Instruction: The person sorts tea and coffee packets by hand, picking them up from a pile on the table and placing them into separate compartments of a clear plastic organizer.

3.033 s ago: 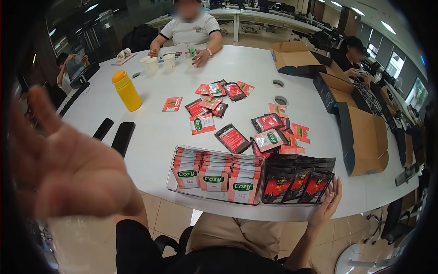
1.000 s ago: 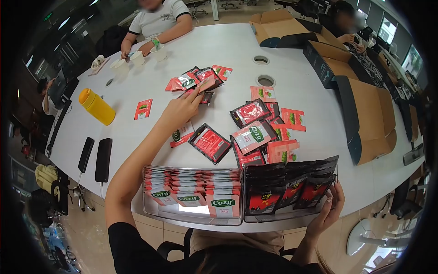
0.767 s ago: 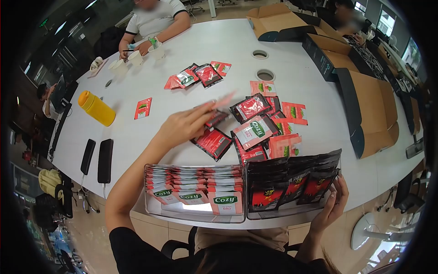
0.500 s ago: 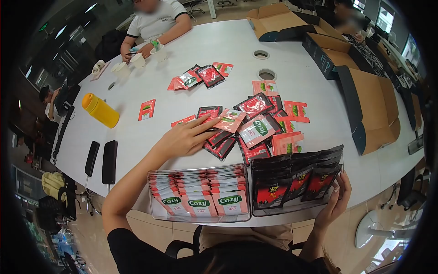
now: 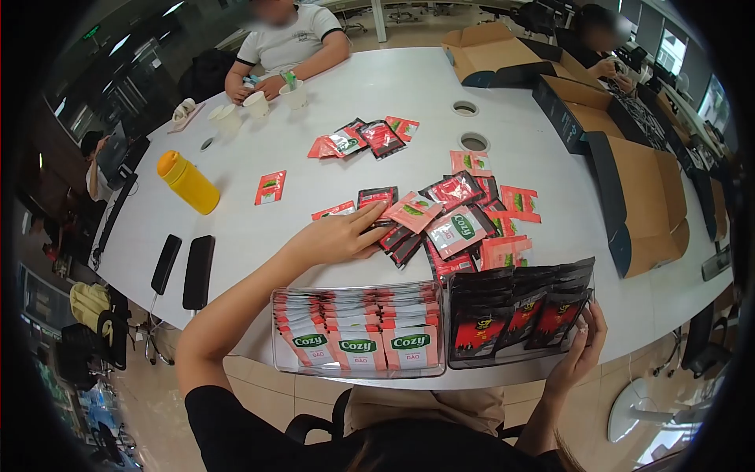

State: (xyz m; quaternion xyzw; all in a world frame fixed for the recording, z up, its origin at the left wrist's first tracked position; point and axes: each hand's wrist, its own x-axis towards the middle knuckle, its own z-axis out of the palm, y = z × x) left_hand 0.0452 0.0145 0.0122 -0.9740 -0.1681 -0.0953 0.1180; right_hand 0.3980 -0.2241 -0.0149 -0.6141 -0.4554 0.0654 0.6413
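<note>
My left hand [image 5: 336,237] lies with outstretched fingers on the near left side of a heap of sachets. Its fingertips touch a red-and-black sachet [image 5: 377,195] and dark sachets beneath; the thumb is hidden. Just right of them lies a pink sachet [image 5: 414,211], beside a pink Cozy sachet [image 5: 458,230]. My right hand [image 5: 583,346] is closed around the right wall of a clear box [image 5: 503,360] holding rows of black-and-red coffee sachets [image 5: 481,329]. Left of it stands another clear box [image 5: 358,373], packed with pink Cozy tea sachets [image 5: 358,348].
A smaller group of sachets [image 5: 346,141] and a single sachet [image 5: 270,188] lie farther out. At left are a yellow bottle [image 5: 189,183] and two phones [image 5: 198,271]. Open cardboard boxes [image 5: 641,197] line the right edge. A person [image 5: 295,39] sits opposite behind paper cups [image 5: 257,105].
The view has shifted, so the table's contents appear farther right. My left fingertips have drawn slightly left, off the pink sachet's edge. My right hand keeps its place on the box.
</note>
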